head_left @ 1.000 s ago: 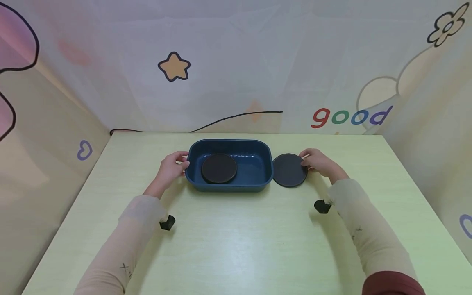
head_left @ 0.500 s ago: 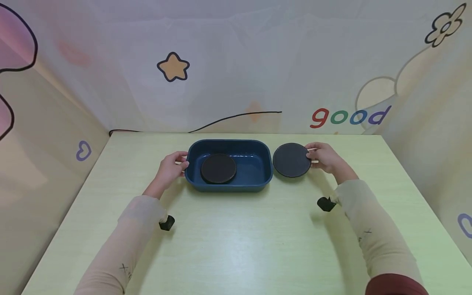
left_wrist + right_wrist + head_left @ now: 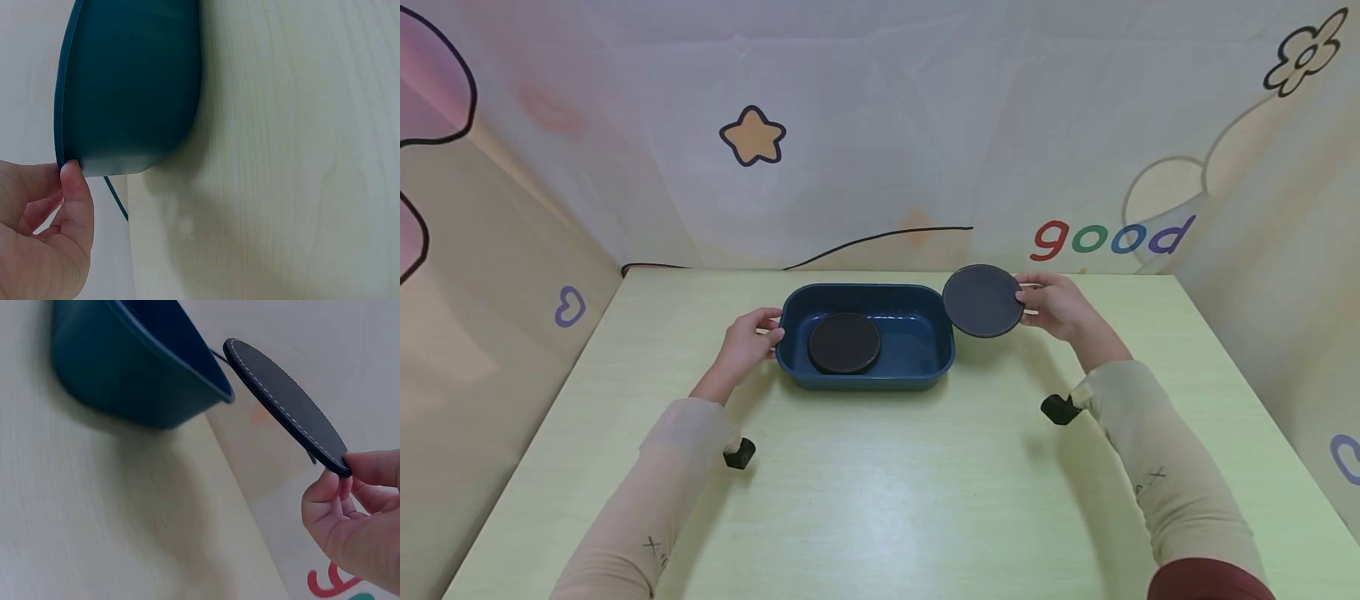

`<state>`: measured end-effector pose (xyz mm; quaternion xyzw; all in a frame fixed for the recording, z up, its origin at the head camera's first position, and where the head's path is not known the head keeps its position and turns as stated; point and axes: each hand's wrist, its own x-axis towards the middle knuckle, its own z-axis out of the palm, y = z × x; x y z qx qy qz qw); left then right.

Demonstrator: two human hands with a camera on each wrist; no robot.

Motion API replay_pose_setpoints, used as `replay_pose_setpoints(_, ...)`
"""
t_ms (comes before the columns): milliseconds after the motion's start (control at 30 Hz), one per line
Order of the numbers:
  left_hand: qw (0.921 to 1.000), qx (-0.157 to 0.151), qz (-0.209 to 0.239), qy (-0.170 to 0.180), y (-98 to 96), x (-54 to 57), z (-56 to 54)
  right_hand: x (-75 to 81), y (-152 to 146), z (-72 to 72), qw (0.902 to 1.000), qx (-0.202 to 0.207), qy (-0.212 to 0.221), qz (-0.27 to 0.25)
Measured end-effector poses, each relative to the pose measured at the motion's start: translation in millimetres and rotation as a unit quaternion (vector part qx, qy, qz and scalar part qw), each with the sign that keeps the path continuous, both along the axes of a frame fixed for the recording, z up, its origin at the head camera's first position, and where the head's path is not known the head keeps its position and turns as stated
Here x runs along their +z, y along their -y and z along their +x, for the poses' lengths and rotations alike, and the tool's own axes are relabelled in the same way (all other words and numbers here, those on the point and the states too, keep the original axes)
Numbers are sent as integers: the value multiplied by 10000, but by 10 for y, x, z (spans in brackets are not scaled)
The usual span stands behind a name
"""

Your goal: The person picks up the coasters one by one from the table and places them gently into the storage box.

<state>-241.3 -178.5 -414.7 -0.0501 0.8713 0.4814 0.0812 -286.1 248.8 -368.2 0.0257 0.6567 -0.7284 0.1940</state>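
Note:
A dark blue rectangular box (image 3: 917, 346), deep and round-cornered, stands at the far middle of the table. Inside it, toward the left, lies a round black coaster (image 3: 844, 342). My left hand (image 3: 747, 342) pinches the box's left rim between thumb and fingers; the left wrist view shows this hand (image 3: 53, 231) at the box's edge (image 3: 131, 81). A second black coaster (image 3: 982, 301) is in my right hand (image 3: 1060, 307), pinched by its right edge. It is raised and tilted beside the box's right end. The right wrist view shows white stitching round this coaster (image 3: 287, 403).
The pale wooden table (image 3: 880, 492) stretches in front of the box. Behind it hangs a printed cloth backdrop (image 3: 880, 150) with a star and coloured lettering. Cloth also closes off the left and right sides.
My right hand has lifted its coaster off the table, then moved it up and slightly left toward the box's right rim. The left hand and the box have stayed put.

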Motion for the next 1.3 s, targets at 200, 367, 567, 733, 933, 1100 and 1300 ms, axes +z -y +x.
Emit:
replay_pose_setpoints(200, 9999, -12, 89, -59, 1, 4, 3, 65, 198, 18, 9998, 70, -20, -206)
replay_pose_setpoints(367, 10000, 4, 76, -45, 3, 5, 5, 111, 375, 29, 9999, 116, 31, -93)
replay_pose_setpoints(567, 10000, 20, 68, -36, 4, -12, -6, 127, 650, 56, 9994, 342, 17, 109)
replay_pose_setpoints(733, 9999, 22, 84, -74, 2, -12, -4, 110, 876, 82, 9982, 562, 5, 227)
replay_pose_setpoints(933, 9999, 17, 78, -144, 8, -3, -1, 102, 1113, 129, 9981, 609, 55, 83)
replay_pose_setpoints(1100, 9999, 20, 85, -119, 11, 2, -1, 37, 1316, 139, 9983, 554, 145, 46)
replay_pose_setpoints(1300, 9999, 49, 70, -57, 7, 1, -2, -123, 1509, 105, 9985, 389, 341, 175)
